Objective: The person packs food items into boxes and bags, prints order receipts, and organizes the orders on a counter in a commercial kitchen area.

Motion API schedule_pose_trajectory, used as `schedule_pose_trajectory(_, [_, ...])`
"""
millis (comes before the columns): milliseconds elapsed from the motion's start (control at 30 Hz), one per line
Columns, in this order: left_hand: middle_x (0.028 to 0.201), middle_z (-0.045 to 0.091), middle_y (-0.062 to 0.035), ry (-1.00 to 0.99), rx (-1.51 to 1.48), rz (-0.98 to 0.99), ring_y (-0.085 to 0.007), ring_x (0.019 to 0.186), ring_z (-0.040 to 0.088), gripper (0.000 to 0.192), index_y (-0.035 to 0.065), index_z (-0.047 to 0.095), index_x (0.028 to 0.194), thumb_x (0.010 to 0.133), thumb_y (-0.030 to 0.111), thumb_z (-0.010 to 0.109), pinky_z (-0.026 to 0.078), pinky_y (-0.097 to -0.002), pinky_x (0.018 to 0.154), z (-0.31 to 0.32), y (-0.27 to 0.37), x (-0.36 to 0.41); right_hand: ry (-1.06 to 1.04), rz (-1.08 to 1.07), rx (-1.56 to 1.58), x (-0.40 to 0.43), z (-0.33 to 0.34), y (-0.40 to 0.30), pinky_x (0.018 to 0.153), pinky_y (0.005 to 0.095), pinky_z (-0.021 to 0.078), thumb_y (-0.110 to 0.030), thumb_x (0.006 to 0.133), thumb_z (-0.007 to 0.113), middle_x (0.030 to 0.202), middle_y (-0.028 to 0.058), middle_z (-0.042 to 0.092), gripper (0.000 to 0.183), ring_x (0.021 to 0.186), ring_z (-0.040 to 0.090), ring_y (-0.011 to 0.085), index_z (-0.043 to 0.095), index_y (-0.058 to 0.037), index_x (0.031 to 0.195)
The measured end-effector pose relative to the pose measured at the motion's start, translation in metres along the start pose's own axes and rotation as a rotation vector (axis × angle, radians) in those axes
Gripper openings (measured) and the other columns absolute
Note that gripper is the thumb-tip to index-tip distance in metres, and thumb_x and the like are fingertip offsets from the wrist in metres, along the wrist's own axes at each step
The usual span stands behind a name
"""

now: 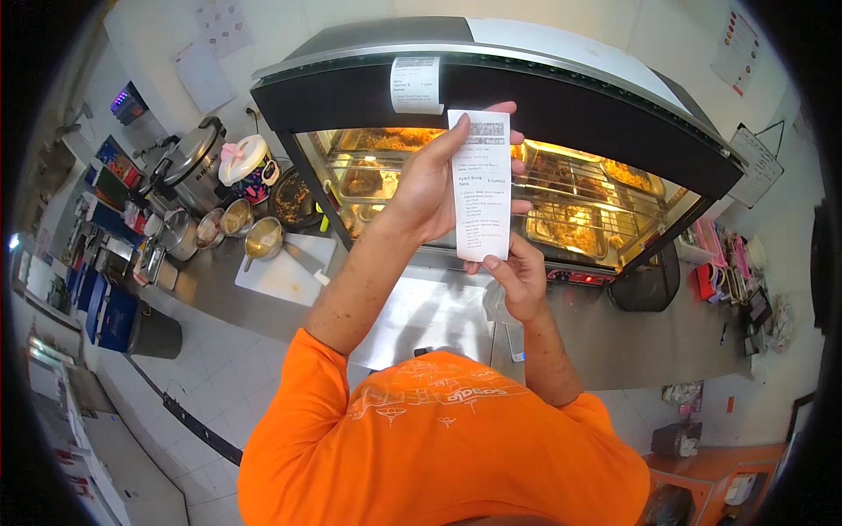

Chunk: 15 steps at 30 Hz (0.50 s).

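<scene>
My left hand grips the upper part of a printed paper slip, thumb on its face and fingers behind it. At the slip's bottom edge my right hand pinches the paper with its thumb in front. The slip bears writing and is held upright before a lit glass food warmer. A second paper slip hangs from the warmer's black top rim, just left of the first. Behind the glass, trays of fried food stand on wire racks. A translucent plastic item is partly hidden beside my right hand.
On the steel counter to the left lie a white cutting board, a knife and a metal bowl. Further back are a large pressure cooker and a black pan. A black mesh basket stands right of the warmer.
</scene>
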State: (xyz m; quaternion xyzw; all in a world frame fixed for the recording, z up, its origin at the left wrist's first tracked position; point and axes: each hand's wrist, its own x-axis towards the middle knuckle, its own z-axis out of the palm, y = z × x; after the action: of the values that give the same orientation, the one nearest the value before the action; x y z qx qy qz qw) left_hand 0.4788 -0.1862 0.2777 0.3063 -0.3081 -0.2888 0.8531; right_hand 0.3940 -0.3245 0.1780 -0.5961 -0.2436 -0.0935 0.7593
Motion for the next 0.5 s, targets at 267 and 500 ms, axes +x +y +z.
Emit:
schedule_pose_trajectory(267, [0.113,0.057,-0.0099,0.076,0.292,0.125,-0.0212,0.099,0.06,0.047,0.0099,0.038,0.141,0.101,0.036,0.036,0.055,-0.045,0.086,-0.003,0.006,0.012,-0.014,-0.002,-0.026,0.016,-0.013,0.015,0.079,0.0299,0.0477,-0.003,0.092,0.053,0.093,0.0098,0.063,0.019,0.083,0.059,0.0142,0.058,0.0046,0.109])
schedule_pose_trajectory(500, [0.08,0.066,-0.005,0.2,1.65,0.773,-0.0166,0.076,0.059,0.027,0.0105,0.068,0.112,0.086,0.016,0.067,0.047,-0.0289,0.065,-0.007,0.054,0.041,0.043,-0.025,-0.064,0.047,-0.018,0.013,0.078,0.0295,0.0482,-0.004,0.093,0.052,0.086,0.0075,0.062,0.015,0.081,0.059,0.0133,0.059,0.0032,0.105])
